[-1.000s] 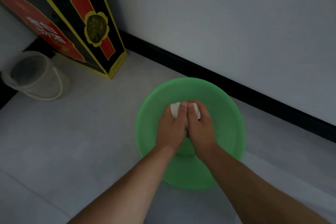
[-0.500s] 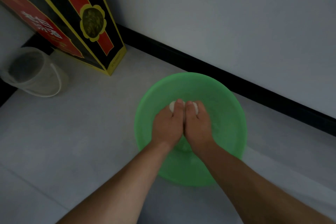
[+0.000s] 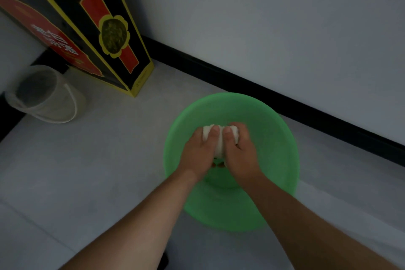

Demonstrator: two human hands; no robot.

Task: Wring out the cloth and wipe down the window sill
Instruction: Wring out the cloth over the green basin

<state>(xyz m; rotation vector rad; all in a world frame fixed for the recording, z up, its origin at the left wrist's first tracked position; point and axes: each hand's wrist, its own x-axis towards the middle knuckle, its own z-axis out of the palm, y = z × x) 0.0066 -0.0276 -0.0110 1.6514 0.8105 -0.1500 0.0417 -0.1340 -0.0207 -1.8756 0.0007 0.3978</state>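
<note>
Gripped two-handed: left hand (image 3: 197, 155) curled tight round the left end of the white cloth (image 3: 218, 148), right hand (image 3: 241, 155) curled round the right end, thumbs side by side on top. Cloth bunched into a short wad, mostly hidden inside the two fists, held over the middle of the green basin (image 3: 282, 138); contact with the basin floor not discernible. Judged soft, limp, water-heavy and somewhat slippery, not fragile: best held at opposite ends, as here, for twisting.
</note>
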